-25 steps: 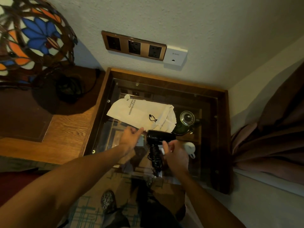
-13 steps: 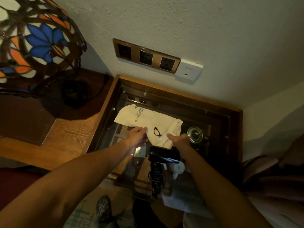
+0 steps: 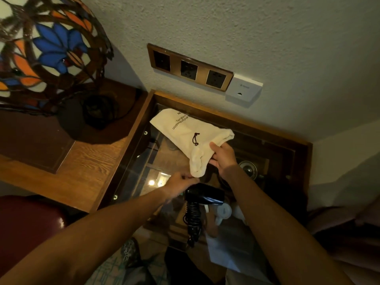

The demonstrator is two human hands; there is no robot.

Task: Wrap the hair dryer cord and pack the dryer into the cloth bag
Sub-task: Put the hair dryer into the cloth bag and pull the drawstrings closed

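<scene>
A cream cloth bag (image 3: 185,132) with dark printed text and a dark drawstring is lifted over the glass table top, its open end toward me. My left hand (image 3: 181,183) pinches the bag's near lower rim. My right hand (image 3: 223,158) grips the rim on the right side, with fingers at the opening. Just below the hands lies the black hair dryer (image 3: 203,195) on the glass, its cord (image 3: 193,220) wound in coils around the handle and pointing toward me.
The glass-topped wooden table (image 3: 283,149) stands in the wall corner under a three-socket panel (image 3: 190,67). A stained-glass lamp (image 3: 47,50) stands on the wooden desk at left. White items (image 3: 223,211) and a round metal object (image 3: 247,169) show beside the dryer.
Both hands have lifted the bag's open end off the glass and pulled it toward me. The right hand now grips the rim. The dryer has stayed in place.
</scene>
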